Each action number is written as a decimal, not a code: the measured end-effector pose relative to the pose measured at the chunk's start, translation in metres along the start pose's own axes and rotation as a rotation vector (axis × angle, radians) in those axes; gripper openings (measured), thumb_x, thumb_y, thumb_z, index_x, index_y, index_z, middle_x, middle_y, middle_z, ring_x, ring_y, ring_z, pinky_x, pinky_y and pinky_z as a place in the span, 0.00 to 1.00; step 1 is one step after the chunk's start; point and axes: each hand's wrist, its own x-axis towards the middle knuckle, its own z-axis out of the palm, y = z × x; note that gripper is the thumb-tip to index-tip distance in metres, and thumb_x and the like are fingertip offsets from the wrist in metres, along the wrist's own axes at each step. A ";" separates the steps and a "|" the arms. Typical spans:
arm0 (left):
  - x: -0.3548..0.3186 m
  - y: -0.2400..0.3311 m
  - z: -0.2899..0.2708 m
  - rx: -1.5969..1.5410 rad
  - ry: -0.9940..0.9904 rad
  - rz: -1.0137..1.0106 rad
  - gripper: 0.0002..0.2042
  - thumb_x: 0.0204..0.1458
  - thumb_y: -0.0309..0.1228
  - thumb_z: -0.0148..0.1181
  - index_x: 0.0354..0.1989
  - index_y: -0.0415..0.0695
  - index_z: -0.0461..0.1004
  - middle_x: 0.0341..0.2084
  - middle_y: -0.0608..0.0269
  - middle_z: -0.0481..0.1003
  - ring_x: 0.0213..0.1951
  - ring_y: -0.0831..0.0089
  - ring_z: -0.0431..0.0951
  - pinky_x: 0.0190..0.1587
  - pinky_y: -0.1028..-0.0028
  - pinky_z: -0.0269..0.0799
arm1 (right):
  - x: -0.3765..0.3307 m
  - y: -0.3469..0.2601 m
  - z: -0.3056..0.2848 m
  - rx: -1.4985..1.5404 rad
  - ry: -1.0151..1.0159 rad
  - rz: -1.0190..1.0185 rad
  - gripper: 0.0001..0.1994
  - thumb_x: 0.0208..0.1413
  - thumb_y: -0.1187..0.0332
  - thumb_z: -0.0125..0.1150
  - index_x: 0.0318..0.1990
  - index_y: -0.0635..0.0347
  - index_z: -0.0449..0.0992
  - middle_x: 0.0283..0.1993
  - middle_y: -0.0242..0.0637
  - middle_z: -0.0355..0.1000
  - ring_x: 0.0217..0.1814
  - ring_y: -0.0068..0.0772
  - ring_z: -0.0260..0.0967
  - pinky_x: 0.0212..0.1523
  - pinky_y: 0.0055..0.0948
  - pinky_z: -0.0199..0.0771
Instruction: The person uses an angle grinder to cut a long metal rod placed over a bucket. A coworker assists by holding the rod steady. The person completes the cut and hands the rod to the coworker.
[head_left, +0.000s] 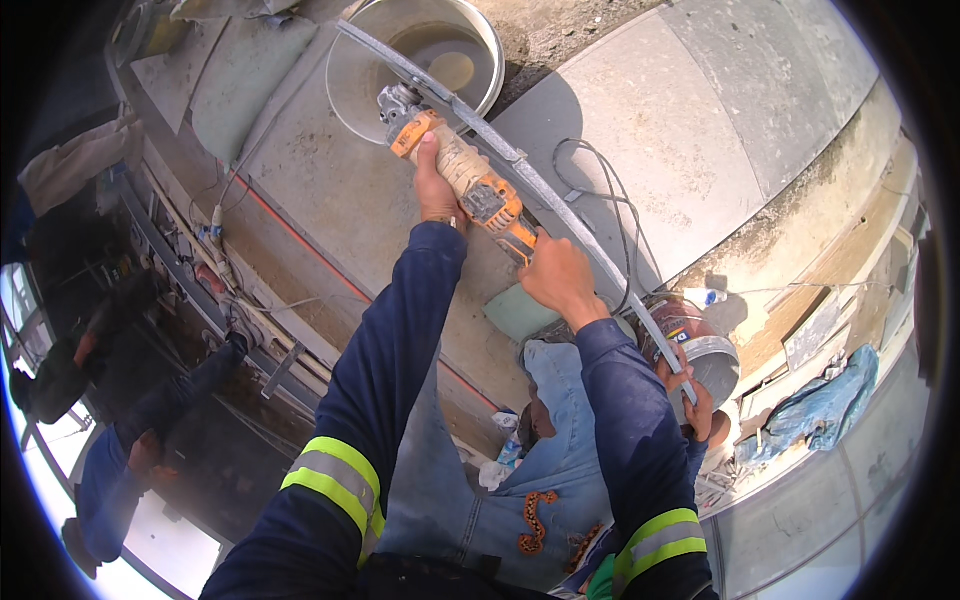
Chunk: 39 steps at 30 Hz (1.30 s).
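My left hand [434,188] grips the front body of an orange angle grinder [468,172]. My right hand [557,281] is closed around the grinder's rear handle. The grinder head [397,103] rests against a long grey metal bar [520,165] that runs diagonally from the upper middle down to the right. A co-worker in denim [545,470] crouches below my arms, and that person's hand [699,408] holds the bar's lower end. Both my sleeves are dark blue with yellow reflective bands.
A round metal basin [352,70] sits at the top behind the bar. A black cable [612,205] loops over the grey concrete slab [700,120]. A metal bucket [712,360] and a blue cloth [828,398] lie at the right. Another person in blue [110,470] is at the lower left.
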 end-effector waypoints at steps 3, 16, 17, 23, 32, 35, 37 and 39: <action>0.001 0.000 0.001 -0.006 0.009 -0.011 0.33 0.55 0.59 0.57 0.53 0.40 0.67 0.35 0.46 0.78 0.33 0.52 0.83 0.36 0.55 0.83 | 0.001 -0.001 -0.001 0.002 0.001 0.005 0.28 0.49 0.68 0.64 0.59 0.71 0.72 0.39 0.59 0.79 0.42 0.59 0.80 0.46 0.49 0.80; 0.007 0.003 -0.001 0.002 0.010 -0.007 0.31 0.56 0.58 0.56 0.53 0.40 0.68 0.33 0.46 0.78 0.32 0.52 0.83 0.34 0.56 0.84 | 0.005 -0.004 -0.002 -0.007 -0.002 -0.006 0.27 0.49 0.68 0.64 0.58 0.72 0.72 0.39 0.59 0.80 0.42 0.59 0.80 0.46 0.49 0.80; 0.008 0.004 -0.001 0.000 0.009 -0.003 0.31 0.56 0.58 0.56 0.53 0.40 0.68 0.33 0.46 0.78 0.32 0.52 0.83 0.34 0.56 0.84 | 0.005 -0.005 -0.002 -0.003 -0.002 -0.007 0.28 0.48 0.68 0.64 0.58 0.72 0.72 0.39 0.59 0.80 0.42 0.59 0.80 0.46 0.48 0.80; 0.009 0.005 0.001 -0.017 0.010 -0.016 0.31 0.57 0.58 0.55 0.52 0.39 0.68 0.32 0.46 0.78 0.32 0.53 0.83 0.33 0.56 0.84 | 0.006 -0.009 -0.006 0.006 -0.009 -0.002 0.28 0.48 0.68 0.63 0.59 0.72 0.72 0.39 0.59 0.80 0.42 0.58 0.80 0.46 0.48 0.80; 0.009 0.005 0.000 -0.026 0.022 -0.004 0.31 0.57 0.56 0.56 0.52 0.38 0.68 0.32 0.46 0.78 0.31 0.52 0.83 0.33 0.55 0.84 | 0.004 -0.010 -0.006 -0.007 0.002 -0.004 0.28 0.48 0.67 0.64 0.58 0.72 0.73 0.37 0.58 0.80 0.41 0.58 0.80 0.45 0.49 0.80; 0.007 0.004 0.000 -0.024 0.024 0.007 0.31 0.56 0.56 0.57 0.52 0.39 0.67 0.32 0.46 0.78 0.31 0.52 0.83 0.33 0.55 0.84 | 0.003 -0.008 -0.005 -0.004 0.012 -0.008 0.27 0.48 0.67 0.64 0.57 0.71 0.73 0.37 0.58 0.79 0.41 0.59 0.80 0.45 0.49 0.80; 0.006 0.003 0.001 -0.027 0.018 0.003 0.31 0.56 0.57 0.57 0.52 0.39 0.67 0.32 0.46 0.78 0.31 0.51 0.83 0.33 0.56 0.84 | 0.002 -0.006 -0.005 -0.005 0.018 -0.008 0.26 0.48 0.68 0.64 0.56 0.71 0.73 0.37 0.58 0.79 0.42 0.59 0.79 0.45 0.49 0.79; 0.004 0.001 0.001 -0.023 0.028 0.008 0.31 0.56 0.57 0.58 0.52 0.39 0.67 0.33 0.46 0.78 0.32 0.51 0.83 0.34 0.55 0.84 | 0.000 -0.006 -0.007 -0.006 0.004 -0.006 0.26 0.49 0.68 0.64 0.56 0.71 0.73 0.37 0.59 0.79 0.41 0.59 0.79 0.45 0.49 0.79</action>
